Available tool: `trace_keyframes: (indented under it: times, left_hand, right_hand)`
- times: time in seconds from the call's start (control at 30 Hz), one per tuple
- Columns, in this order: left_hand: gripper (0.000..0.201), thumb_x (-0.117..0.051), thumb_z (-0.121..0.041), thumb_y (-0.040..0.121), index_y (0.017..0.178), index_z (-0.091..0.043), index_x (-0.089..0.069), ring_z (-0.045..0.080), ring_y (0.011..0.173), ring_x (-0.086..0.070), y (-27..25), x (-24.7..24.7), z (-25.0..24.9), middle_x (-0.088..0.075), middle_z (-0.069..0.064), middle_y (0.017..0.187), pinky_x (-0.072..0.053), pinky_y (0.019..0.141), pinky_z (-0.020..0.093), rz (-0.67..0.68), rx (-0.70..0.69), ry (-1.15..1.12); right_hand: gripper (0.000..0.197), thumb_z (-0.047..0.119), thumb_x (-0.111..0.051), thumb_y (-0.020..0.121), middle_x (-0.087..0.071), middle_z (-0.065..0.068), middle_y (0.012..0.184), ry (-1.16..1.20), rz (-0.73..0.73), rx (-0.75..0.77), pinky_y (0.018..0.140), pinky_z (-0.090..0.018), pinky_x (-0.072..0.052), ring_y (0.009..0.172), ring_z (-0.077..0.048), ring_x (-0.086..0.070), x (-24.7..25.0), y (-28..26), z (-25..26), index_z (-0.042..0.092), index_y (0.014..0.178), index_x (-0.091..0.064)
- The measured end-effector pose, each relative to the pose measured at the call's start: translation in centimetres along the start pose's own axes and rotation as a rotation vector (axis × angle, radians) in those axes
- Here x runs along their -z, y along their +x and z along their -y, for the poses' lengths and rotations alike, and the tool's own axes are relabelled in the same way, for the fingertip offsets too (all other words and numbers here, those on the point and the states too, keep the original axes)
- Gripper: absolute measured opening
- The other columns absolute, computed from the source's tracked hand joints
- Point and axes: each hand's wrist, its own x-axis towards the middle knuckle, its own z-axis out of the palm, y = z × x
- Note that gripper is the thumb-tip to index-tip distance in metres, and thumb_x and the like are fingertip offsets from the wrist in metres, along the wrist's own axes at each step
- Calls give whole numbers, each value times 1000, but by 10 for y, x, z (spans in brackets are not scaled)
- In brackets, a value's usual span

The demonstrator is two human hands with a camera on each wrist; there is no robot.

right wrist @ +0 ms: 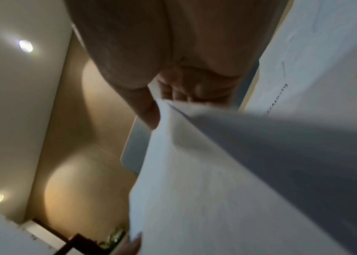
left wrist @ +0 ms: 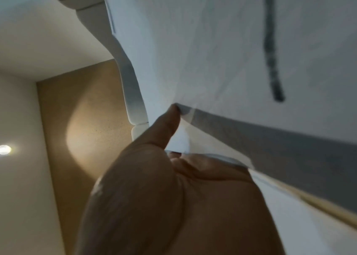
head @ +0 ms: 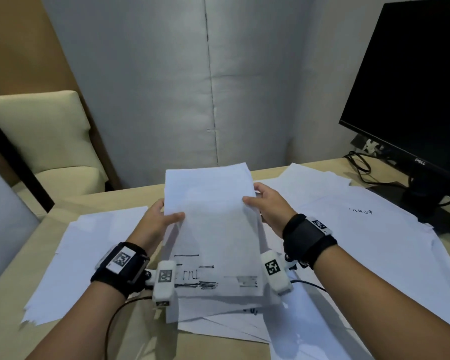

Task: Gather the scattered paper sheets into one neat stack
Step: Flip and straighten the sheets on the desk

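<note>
Gripping paper stack (head: 213, 229), both hands (head: 213, 211).

This looks like an office nook. A tan desk (head: 94, 201) carries a black Dell monitor (head: 411, 81) at the far right, its cables (head: 359, 165) trailing behind, and loose printed paper sheets (head: 361, 229). A cream upholstered chair (head: 42, 136) stands far left beside grey padded partition panels (head: 166, 87).

Both bare forearms are wearing black wrist straps (head: 308, 240) carrying white camera modules (head: 276, 275) with black-and-white square tags (head: 121, 259), thin dark cables (head: 115, 318) trailing.
</note>
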Motion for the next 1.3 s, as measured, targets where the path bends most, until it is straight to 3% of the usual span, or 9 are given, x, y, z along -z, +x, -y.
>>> trace_keyframes:
  times: [0.1, 0.23, 0.37, 0.67, 0.97, 1.1, 1.17, 1.23, 1.3]
  left_hand:
    - [45, -65, -4, 92, 133, -11, -48, 29, 110, -66, 1, 29, -5, -66, 9, 126, -49, 101, 51, -129, -25, 3]
    - [56, -62, -6, 93, 140, -18, -35, 25, 111, -63, -14, 69, -7, -62, 6, 126, -51, 93, 40, -250, -28, 21]
    - [63, -64, -13, 90, 143, -26, -31, 23, 101, -64, -36, 115, 6, -63, 8, 121, -48, 77, 34, -341, 36, 125]
    - [28, -60, 4, 89, 113, -7, -52, 23, 64, -52, -42, 198, 27, -58, 9, 94, -44, 50, 24, -478, 112, 363]
    - [22, -67, -6, 87, 106, -12, -59, 23, 85, -57, -28, 235, 46, -59, 9, 108, -41, 65, 28, -426, 185, 702]
    - [36, -77, -19, 82, 112, -12, -60, 24, 105, -55, -23, 236, 48, -55, 6, 120, -44, 81, 31, -362, 285, 865]
    - [42, -79, -28, 79, 115, -16, -60, 28, 113, -54, -24, 232, 46, -51, 10, 129, -48, 92, 37, -344, 344, 1023]
    - [48, -74, -32, 80, 122, -18, -55, 33, 122, -47, -26, 225, 42, -43, 13, 134, -45, 101, 42, -371, 370, 1202]
    - [50, -67, -28, 84, 129, -18, -50, 34, 128, -38, -27, 211, 35, -37, 14, 138, -41, 104, 44, -407, 302, 1331]
  right_hand:
    - [29, 21, -60, 94, -71, -8, 114, -173, 161, -130, 73, -37, -52, 94, -27, -67, -20, 1, -5, 19, 122, -56]
    - [32, 2, -52, 92, -72, -11, 111, -251, 251, -64, 65, -27, -50, 91, -28, -67, -69, 4, -10, 12, 121, -61]
    - [33, -2, -49, 95, -69, -10, 117, -123, 271, -57, 80, -36, -57, 101, -30, -67, -118, 9, -9, 11, 124, -59]
    - [36, 9, -58, 94, -69, -7, 106, -297, 386, -165, 75, -34, -55, 85, -23, -64, -203, 17, -31, 9, 130, -53]
    - [10, 15, -57, 97, -61, -7, 68, -449, 445, -197, 50, -32, -53, 44, -16, -60, -235, 12, -41, 15, 90, -50]
    - [22, 31, -59, 95, -60, -2, 74, -614, 475, -144, 69, -32, -47, 65, -19, -58, -236, 17, -44, 22, 80, -45]
    - [13, 34, -58, 96, -58, 0, 88, -621, 488, -134, 82, -35, -47, 85, -22, -55, -232, 15, -44, 21, 97, -58]
    - [46, 36, -58, 96, -59, -2, 107, -600, 469, -137, 83, -34, -47, 95, -24, -57, -222, 16, -44, 13, 136, -52]
    - [53, 35, -58, 96, -60, -7, 124, -616, 423, -129, 80, -35, -51, 97, -25, -60, -203, 17, -39, 12, 142, -46]
